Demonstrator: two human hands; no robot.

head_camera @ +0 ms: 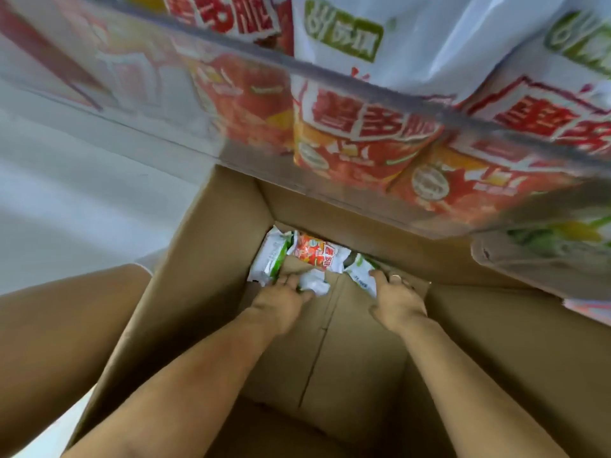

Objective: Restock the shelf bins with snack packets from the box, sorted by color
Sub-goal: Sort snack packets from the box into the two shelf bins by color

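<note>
- Down inside the deep brown cardboard box point(211, 246), both bare forearms reach to its creased floor.
- Left hand point(281, 300): fingers curl round a crinkled white-and-green packet point(269, 259) at the box's far-left corner.
- Right hand point(398, 302): fingers grip another glossy green-edged packet point(362, 276) by the far wall.
- Between them, against that wall, lies a red packet point(315, 254).
- Above the box, a clear plastic shelf bin point(363, 180) holds red packs.

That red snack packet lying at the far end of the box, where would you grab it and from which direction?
Probably from above, by the red packet's near edge, pinched between thumb and fingers. It lies flat against the box's far wall, with green packets on both sides, so only the top and near edge are free. Both hands are already close.
</note>
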